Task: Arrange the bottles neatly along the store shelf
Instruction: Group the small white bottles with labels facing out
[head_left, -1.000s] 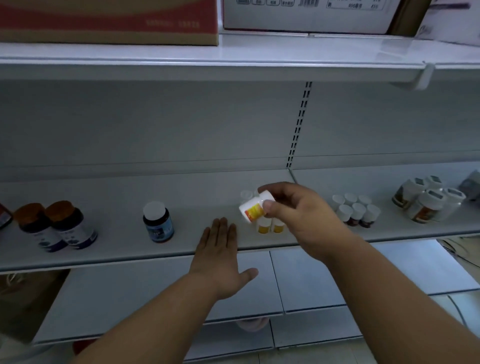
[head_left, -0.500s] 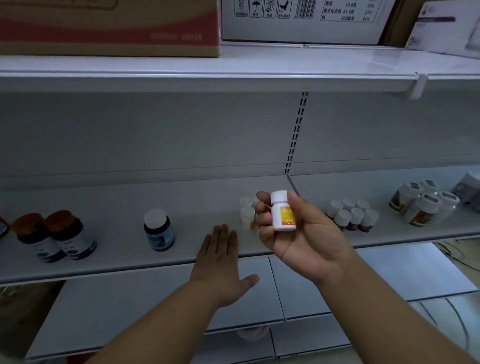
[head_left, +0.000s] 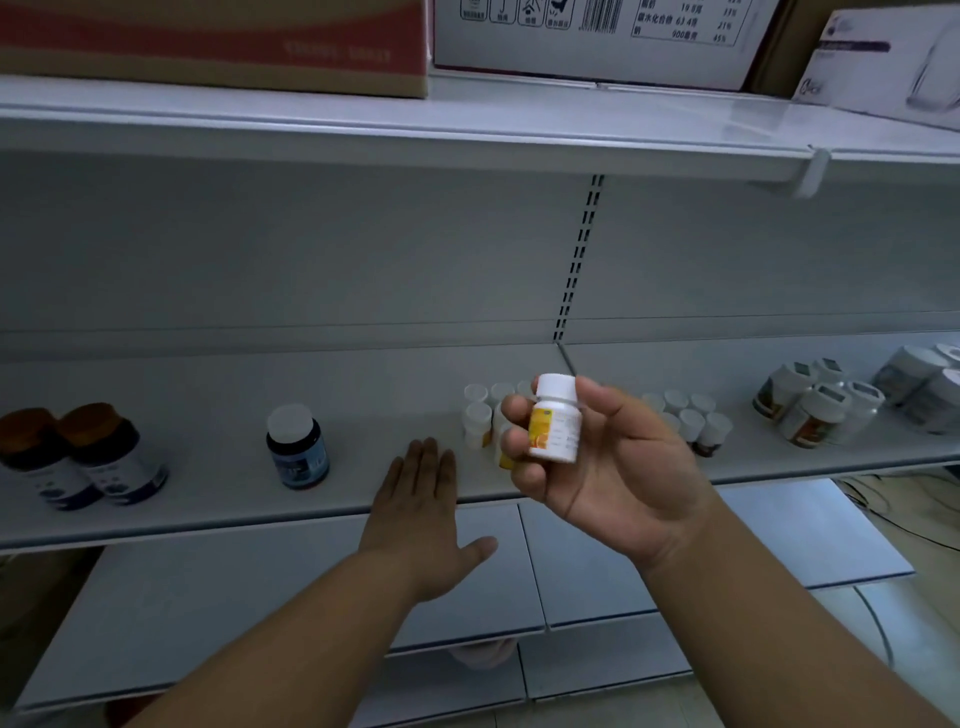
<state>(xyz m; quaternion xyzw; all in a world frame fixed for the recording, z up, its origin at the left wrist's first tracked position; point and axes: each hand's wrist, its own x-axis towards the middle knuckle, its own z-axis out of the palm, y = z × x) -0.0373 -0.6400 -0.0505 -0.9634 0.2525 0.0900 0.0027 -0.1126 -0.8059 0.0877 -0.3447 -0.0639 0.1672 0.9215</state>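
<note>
Bottle (head_left: 555, 421) upright since earlier, right hand (head_left: 613, 467) hiding shelf bottles (head_left: 478, 423).

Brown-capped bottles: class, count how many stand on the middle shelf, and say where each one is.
2. Both stand at the shelf's far left, touching: one brown-capped bottle nearest the picture's edge, the other just right of it. More may lie beyond the left edge.

Your single head-worn wide-angle view faces the white metal store shelf (head_left: 208, 512) straight on from close range, tilted slightly downward, with both forearms entering from the bottom edge.
</note>
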